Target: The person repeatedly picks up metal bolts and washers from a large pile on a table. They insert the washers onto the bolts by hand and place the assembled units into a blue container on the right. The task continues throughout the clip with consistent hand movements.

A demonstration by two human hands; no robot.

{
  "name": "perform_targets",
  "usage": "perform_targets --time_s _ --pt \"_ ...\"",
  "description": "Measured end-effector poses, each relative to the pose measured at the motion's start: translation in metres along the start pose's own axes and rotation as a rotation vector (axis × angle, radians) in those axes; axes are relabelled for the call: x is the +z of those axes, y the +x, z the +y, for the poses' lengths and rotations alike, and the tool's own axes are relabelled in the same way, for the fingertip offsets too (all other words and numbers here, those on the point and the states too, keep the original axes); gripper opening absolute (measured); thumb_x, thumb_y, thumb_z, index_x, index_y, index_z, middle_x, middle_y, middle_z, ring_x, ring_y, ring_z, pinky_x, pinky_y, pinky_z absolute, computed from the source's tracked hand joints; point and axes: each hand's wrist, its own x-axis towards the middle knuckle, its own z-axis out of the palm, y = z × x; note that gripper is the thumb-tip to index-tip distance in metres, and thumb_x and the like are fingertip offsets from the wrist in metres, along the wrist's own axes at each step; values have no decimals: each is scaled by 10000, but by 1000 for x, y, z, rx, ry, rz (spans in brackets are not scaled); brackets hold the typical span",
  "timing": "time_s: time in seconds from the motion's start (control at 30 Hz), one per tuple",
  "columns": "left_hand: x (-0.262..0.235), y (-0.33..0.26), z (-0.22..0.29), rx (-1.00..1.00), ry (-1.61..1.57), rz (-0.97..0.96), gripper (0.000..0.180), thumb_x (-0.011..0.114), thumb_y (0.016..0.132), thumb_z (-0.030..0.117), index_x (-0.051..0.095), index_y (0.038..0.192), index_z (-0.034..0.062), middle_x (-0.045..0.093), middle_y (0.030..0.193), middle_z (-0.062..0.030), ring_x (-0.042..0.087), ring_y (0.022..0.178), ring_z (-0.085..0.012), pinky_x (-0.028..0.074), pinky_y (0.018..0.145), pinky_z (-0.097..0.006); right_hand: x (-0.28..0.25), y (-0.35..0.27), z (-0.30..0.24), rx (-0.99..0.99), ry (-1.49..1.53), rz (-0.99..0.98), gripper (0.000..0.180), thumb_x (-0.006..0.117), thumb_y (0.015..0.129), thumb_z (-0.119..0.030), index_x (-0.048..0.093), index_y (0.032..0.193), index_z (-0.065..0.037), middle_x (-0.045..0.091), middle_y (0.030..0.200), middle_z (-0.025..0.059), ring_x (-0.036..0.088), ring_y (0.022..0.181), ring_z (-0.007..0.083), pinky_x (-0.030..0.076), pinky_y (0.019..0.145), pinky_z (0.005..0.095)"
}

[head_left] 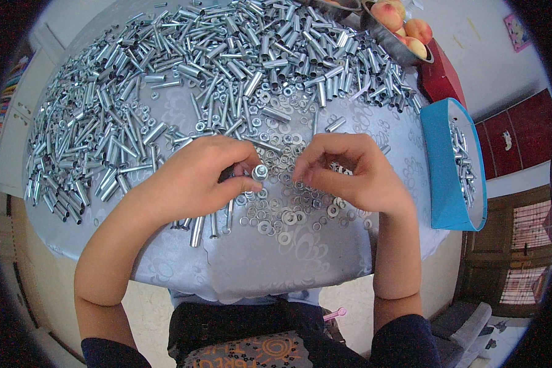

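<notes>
My left hand (218,168) is closed around a shiny metal bolt (260,171), whose hexagonal end points up toward me; its shank is mostly hidden by the fingers. A short gap to the right, my right hand (343,168) has its thumb and fingertips pinched together above the flat washers (288,217). Whatever those fingertips may hold is too small to make out. Loose washers and rings are spread under and between both hands. Beside my left wrist, several bolts and a metal sleeve (197,232) lie near the table's front edge.
A big heap of metal sleeves, bolts and nuts (227,55) covers the far and left parts of the table with its silvery cloth (245,264). At the right edge stands a blue box (441,165) holding metal parts. Behind it are a red box (441,73) and a bowl of peaches (405,37).
</notes>
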Motion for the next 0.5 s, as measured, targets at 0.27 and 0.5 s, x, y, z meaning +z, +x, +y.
perform_targets --time_s 0.27,0.5 --pt "0 -1 -1 32 9 9 244 747 751 175 612 885 22 564 718 -102 562 691 -274 439 636 -375 9 1 1 6 23 -58 290 642 792 9 659 1081 -13 626 793 13 539 723 59 428 643 226" --pt "0 0 -2 4 13 -11 244 745 752 171 618 898 23 562 726 -106 564 702 -279 440 643 -372 9 2 -7 82 67 -41 264 653 798 -1 669 1061 -9 618 779 2 535 713 56 432 647 228"
